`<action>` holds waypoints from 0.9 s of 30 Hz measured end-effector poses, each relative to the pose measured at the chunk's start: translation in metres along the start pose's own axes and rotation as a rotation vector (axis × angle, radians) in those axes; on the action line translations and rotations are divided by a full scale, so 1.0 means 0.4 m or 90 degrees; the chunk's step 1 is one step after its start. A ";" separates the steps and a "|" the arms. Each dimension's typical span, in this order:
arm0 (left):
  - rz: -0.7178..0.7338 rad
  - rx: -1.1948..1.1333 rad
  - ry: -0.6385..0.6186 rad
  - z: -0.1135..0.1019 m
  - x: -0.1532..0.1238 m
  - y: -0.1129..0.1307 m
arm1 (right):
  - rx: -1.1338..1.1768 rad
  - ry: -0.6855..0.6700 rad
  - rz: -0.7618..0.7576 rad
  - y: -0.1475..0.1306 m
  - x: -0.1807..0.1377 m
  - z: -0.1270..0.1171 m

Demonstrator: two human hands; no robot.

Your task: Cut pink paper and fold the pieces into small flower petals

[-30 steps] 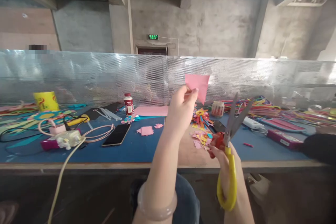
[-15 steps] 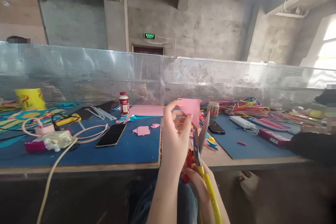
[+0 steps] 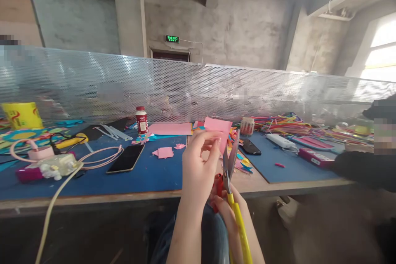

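Note:
My left hand [image 3: 198, 165] is raised over the table's front edge, its thumb and fingertips pinching a small pink sheet of paper [image 3: 218, 124]. The sheet stands up above the fingers, and its lower part hangs behind the thumb. Below and to the right, my right hand [image 3: 227, 208] grips a pair of scissors [image 3: 236, 216] with yellow and red on the handles. The scissor blades point upward and are parted, close beside the paper's lower right. Whether a blade touches the paper, I cannot tell. The right fingers are partly hidden behind the left wrist and the handles.
On the blue mat lie small pink paper squares [image 3: 163, 152], a black phone [image 3: 126, 159] and a red-capped bottle [image 3: 141, 120]. Colourful paper scraps [image 3: 244, 165] lie behind the scissors. A perforated metal screen [image 3: 173, 86] borders the table. A person's dark sleeve [image 3: 355, 169] reaches in at right.
The view has turned slightly right. My left fingers have drawn closer together, and the paper has tilted. The scissors remain in my right hand, their blades a little closer together.

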State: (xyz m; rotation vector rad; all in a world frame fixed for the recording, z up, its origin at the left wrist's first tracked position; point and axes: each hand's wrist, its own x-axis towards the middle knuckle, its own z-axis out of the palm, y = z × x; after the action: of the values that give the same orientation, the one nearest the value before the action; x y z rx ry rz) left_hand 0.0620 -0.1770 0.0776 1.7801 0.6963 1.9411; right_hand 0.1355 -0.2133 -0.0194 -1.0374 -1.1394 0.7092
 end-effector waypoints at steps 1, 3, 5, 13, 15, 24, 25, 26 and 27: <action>-0.009 -0.003 -0.003 -0.001 0.000 -0.003 | 0.007 -0.003 0.001 0.003 0.001 0.001; -0.021 -0.013 -0.022 -0.004 0.000 -0.010 | 0.017 -0.005 0.007 0.010 0.006 0.002; -0.031 -0.025 -0.047 -0.007 -0.001 -0.014 | 0.015 -0.012 0.021 0.017 0.012 0.003; -0.050 -0.020 -0.060 -0.012 -0.006 -0.021 | 0.014 -0.033 0.033 0.001 0.011 0.008; -0.061 -0.025 -0.069 -0.013 -0.006 -0.020 | 0.011 -0.028 0.029 0.000 0.009 0.008; -0.114 -0.042 -0.091 -0.016 -0.010 -0.025 | -0.002 -0.007 0.016 0.025 0.023 0.001; -0.121 -0.049 -0.096 -0.015 -0.010 -0.026 | -0.008 -0.010 0.017 0.022 0.022 0.001; -0.128 -0.055 -0.101 -0.015 -0.011 -0.026 | -0.014 -0.013 0.019 0.018 0.021 0.000; -0.133 -0.061 -0.107 -0.015 -0.011 -0.025 | -0.019 -0.014 0.020 0.014 0.019 0.000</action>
State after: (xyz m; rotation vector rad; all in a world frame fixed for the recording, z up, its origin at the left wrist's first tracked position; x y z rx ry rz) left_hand 0.0560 -0.1722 0.0677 1.7141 0.6889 1.6407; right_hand 0.1382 -0.2047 -0.0216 -1.0769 -1.1574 0.7315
